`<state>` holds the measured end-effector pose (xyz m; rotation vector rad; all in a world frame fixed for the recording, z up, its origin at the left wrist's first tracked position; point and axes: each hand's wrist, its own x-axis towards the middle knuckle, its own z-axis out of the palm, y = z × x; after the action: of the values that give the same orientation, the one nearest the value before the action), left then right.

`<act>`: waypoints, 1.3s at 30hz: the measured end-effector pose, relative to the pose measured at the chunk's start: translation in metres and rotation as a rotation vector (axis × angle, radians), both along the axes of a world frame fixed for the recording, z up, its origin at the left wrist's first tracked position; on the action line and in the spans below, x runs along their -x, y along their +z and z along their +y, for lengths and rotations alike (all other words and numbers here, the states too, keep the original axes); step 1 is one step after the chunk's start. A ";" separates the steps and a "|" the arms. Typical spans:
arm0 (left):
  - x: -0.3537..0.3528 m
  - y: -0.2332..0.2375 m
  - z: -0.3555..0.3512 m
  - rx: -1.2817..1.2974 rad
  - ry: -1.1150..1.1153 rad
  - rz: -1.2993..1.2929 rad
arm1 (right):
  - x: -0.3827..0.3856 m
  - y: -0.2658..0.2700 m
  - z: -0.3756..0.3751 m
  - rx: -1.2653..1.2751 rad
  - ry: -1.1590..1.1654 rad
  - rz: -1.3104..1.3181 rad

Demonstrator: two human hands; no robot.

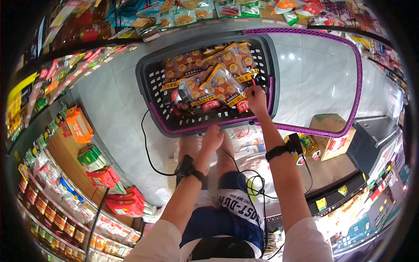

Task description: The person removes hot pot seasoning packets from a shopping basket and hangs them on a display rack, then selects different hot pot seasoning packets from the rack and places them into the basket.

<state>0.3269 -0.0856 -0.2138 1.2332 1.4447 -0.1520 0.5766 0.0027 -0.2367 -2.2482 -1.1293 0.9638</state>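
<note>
A dark grey plastic shopping basket (140, 72) with purple trim stands on the floor ahead of me. Inside lie several clear snack packets (220, 85) with yellow bands and red labels, heaped on one another. My right hand (256, 99) reaches in over the basket's right side, its fingers closed at the edge of a packet. The exact grip is partly hidden. My left hand (212, 138) is curled at the near purple rim; what it holds, if anything, does not show.
The basket's purple handle (360, 83) is folded out to the right. A cardboard box (334, 135) stands at the right. Shelves of packaged goods surround me, with red packets (126, 203) on the left. A black cable (144, 135) loops beside the basket.
</note>
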 end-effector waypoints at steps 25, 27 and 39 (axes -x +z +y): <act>0.008 0.324 0.099 -0.456 -0.572 -0.482 | 0.081 0.420 -0.029 -0.221 0.966 0.005; 0.011 0.357 0.093 -0.542 -0.550 -0.588 | 0.081 0.439 -0.046 -0.331 0.963 -0.054; 0.052 0.397 0.103 -0.455 -0.210 -0.286 | -0.055 0.470 -0.021 -0.237 0.555 0.175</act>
<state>0.2745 0.0175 0.1832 1.7013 1.1294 0.2175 0.6320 -0.0184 0.2337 -1.6546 -1.7260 1.1312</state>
